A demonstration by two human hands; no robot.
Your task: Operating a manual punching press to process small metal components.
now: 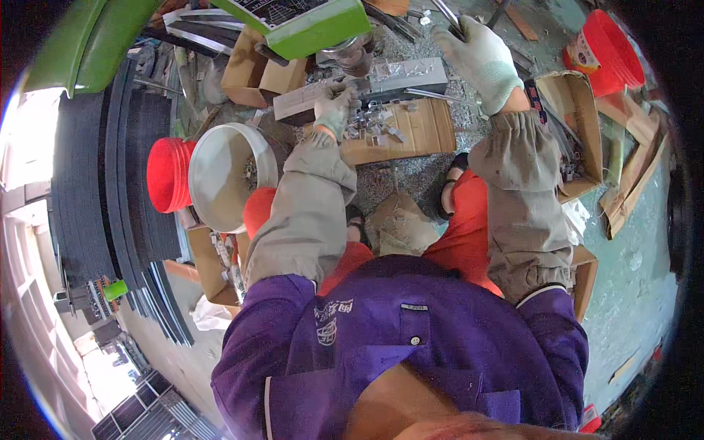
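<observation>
My left hand (335,111), in a pale work glove, is at the left end of a pile of small cut metal pieces (375,123). Its fingers are curled in, and whatever they hold is too small to make out. The pile lies on a flattened cardboard sheet (425,132) in front of me. Higher on the right, my gloved right hand (480,62) is closed around a metal lever (447,10) that runs up out of view. Between the hands stands a green machine (323,31), with a round metal part (350,56) below it over a grey metal base (411,75).
At left stand a white bucket (213,180), a red bucket (165,176) and a cardboard box (209,271). An open carton (249,70) sits beyond my left hand. Right of me are another carton (590,139) and a red bucket (616,59). Dark metal profiles (81,169) are stacked far left.
</observation>
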